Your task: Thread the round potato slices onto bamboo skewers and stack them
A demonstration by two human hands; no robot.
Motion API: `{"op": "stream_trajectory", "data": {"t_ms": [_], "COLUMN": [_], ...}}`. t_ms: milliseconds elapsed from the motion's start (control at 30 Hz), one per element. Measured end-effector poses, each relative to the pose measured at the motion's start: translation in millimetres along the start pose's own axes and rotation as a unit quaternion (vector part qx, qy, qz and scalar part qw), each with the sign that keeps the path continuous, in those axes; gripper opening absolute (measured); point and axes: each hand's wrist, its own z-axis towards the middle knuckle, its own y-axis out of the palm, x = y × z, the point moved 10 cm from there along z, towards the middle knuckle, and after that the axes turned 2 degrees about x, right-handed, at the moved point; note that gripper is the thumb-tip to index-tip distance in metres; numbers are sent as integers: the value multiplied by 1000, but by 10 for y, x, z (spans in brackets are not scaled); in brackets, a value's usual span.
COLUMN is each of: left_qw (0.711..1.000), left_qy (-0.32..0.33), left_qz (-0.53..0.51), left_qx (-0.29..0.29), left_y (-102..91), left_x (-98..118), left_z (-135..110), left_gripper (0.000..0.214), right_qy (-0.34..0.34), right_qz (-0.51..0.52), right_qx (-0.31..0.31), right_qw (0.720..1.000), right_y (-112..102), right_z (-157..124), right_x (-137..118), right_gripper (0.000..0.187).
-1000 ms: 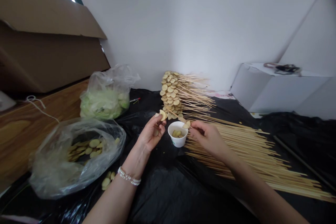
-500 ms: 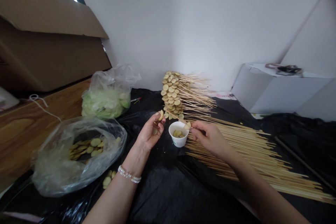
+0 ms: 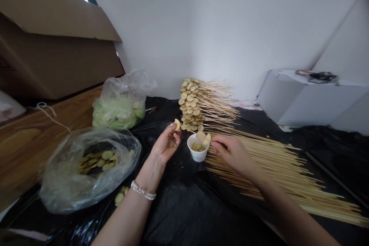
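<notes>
White wall (image 3: 230, 27) rises behind a black plastic sheet (image 3: 173, 215), which covers the work surface; a cardboard box (image 3: 72, 61) stands at the far left and a white box (image 3: 314, 103) at the right. Over the sheet, the left hand (image 3: 165, 144) has its thumb and fingertips pinched on 1 pale slice (image 3: 177, 123), and another slice shows against its palm. Opposite, the right hand (image 3: 233, 153) has a narrow pinch on the near end of a thin skewer (image 3: 188, 128), which slants across to the left hand's slice. Whether the tip has entered that slice, I cannot tell.

Compared with 1 second ago, the skewer's tip sits lower and nearer to the left hand's slice. The 2 threaded slices (image 3: 204, 137) by the right fingers now show broader faces above the white cup (image 3: 198, 156), which holds more slices. The whole view has slid a little, so the surroundings stand slightly farther right.

Beyond the cup, the stack of loaded skewers (image 3: 191, 103) looks the same, as do the bare sticks (image 3: 268, 161) under the right forearm and the open clear bag (image 3: 66, 188) of slices at the left.
</notes>
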Motion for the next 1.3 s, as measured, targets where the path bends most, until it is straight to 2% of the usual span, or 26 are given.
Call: {"op": "stream_trajectory", "data": {"t_ms": [400, 767, 933, 1067, 1300], "left_qw": [999, 987, 981, 979, 985], "left_qy": [28, 129, 151, 151, 105], "left_qz": [21, 97, 120, 134, 134], "left_qx": [11, -6, -25, -28, -28], "left_y": [1, -2, 10, 13, 58], "left_x": [35, 195, 224, 217, 149], "left_z": [4, 29, 46, 43, -3], "left_gripper": [11, 15, 17, 15, 10], "right_qy": [-8, -9, -3, -8, -13], "right_qz": [-67, -85, -95, -104, -94], "right_qx": [10, 7, 8, 5, 11], "right_qw": [998, 996, 995, 994, 995], "right_y": [-14, -1, 7, 21, 16], "right_z": [-17, -22, -28, -33, -36], "right_x": [3, 9, 26, 8, -16], "right_gripper": [27, 29, 28, 29, 26]}}
